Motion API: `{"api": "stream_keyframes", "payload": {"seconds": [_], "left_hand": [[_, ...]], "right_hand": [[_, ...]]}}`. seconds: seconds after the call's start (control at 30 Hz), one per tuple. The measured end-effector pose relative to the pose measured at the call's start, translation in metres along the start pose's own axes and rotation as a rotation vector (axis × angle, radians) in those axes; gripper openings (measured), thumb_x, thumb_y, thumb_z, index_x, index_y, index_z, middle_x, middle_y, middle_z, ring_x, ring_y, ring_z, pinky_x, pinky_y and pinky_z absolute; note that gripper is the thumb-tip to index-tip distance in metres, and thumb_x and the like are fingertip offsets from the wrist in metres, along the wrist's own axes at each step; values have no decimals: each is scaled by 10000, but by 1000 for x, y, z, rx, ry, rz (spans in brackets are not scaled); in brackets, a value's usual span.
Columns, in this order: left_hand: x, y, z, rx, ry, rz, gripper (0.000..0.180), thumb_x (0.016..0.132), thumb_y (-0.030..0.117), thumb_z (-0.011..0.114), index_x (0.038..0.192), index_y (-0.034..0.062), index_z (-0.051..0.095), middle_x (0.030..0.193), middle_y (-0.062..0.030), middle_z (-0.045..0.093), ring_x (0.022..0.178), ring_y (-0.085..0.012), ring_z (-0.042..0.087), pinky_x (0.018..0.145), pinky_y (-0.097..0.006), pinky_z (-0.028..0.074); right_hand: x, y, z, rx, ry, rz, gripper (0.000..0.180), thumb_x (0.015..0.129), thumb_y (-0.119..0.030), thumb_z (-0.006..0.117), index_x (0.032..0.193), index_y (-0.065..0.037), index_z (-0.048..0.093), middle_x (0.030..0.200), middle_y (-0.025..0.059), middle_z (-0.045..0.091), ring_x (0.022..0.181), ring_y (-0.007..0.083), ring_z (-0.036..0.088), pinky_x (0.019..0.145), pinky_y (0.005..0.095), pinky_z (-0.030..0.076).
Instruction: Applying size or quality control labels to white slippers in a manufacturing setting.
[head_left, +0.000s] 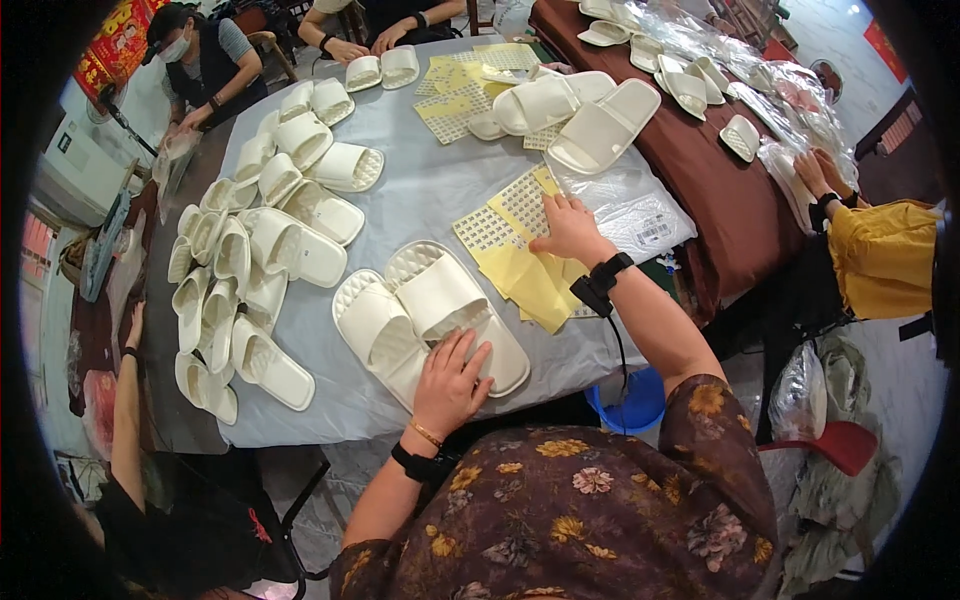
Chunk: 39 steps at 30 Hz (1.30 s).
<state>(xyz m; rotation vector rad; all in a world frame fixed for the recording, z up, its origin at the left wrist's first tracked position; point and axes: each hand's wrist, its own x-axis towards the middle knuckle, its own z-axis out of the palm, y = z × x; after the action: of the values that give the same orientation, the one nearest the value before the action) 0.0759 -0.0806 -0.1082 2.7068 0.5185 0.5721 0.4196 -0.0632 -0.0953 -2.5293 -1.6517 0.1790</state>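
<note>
A pair of white slippers lies in front of me on the grey-covered table: the left slipper (375, 330) and the right slipper (440, 295), side by side with quilted insoles. My left hand (452, 385) rests on them near their close ends, fingers spread and holding nothing. Further right, my right hand (572, 232) touches yellow sticker sheets (505, 222) printed with rows of small marks. Its thumb and fingers are apart, with nothing visible between them. Plain yellow backing paper (530, 285) lies under and beside that hand.
Many white slippers (290, 250) are heaped along the table's left side. More slippers (605, 125) and sticker sheets (455, 110) lie at the far side. A clear plastic bag (640, 215) sits by my right hand, and a blue bucket (630, 400) stands below the edge. Other people work around.
</note>
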Motion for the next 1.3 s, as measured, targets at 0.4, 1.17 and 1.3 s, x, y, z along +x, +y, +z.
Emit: {"api": "stream_keyframes", "payload": {"seconds": [0.4,1.17,1.3], "left_hand": [[0,2,-1,8,-10,-8,520,834,265,684,1315,107,564,1385,-157,495,1305,-352,449,1072,-469,369],[-2,0,0,27,3,0,489,856,306,666,1295,115,574,1382,-143,507,1312,-333,451,1077,-460,370],[-4,1,0,6,4,-12,484,860,304,663,1298,116,575,1390,-138,504,1319,-328,448,1085,-456,362]], "right_hand": [[4,0,3,29,5,54,1065,611,-456,856,1443,1,373,1344,208,529,1286,420,446,1046,513,396],[51,14,-8,-59,45,98,191,811,-100,646,947,23,701,985,237,694,891,382,695,776,432,570],[59,8,0,-194,41,102,162,809,-80,656,947,-26,721,1019,204,698,910,329,712,769,378,587]]}}
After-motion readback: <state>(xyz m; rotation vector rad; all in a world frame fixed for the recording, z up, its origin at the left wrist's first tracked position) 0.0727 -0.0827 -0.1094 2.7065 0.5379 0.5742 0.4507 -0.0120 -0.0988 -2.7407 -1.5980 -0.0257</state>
